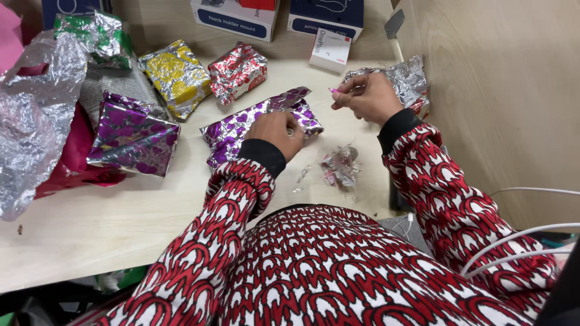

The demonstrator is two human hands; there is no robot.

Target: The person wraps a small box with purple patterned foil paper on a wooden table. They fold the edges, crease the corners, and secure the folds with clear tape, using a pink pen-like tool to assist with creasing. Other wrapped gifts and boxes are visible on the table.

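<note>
- Purple foil parcel (241, 130): a long packet in silver foil with purple hearts, lying slantwise on the pale worktop (109, 217); its right-hand end sits under the left hand (277, 133).
- Left grip: fingers curled shut and pressing on that end of the parcel; whether they also pinch something small cannot be told.
- Right hand (365, 96): held just to the right of the left grip and a little farther from the body; thumb and forefinger are pinched shut on a small pink strip (333, 90).
- Foil scraps (339, 166): a small crumpled heap on the worktop, nearer the body than both grips, between the two patterned sleeves.
- Silver foil packet (409, 78): directly behind the right grip, against the wooden wall.
- Red foil parcel (237, 71) and yellow foil parcel (176, 77): beyond the left grip, side by side.
- Second purple parcel (133, 136): well to the left of the left grip.
- Loose silver sheet (33, 121): farthest left, over pink paper.
- Boxes (235, 18): along the far edge.
</note>
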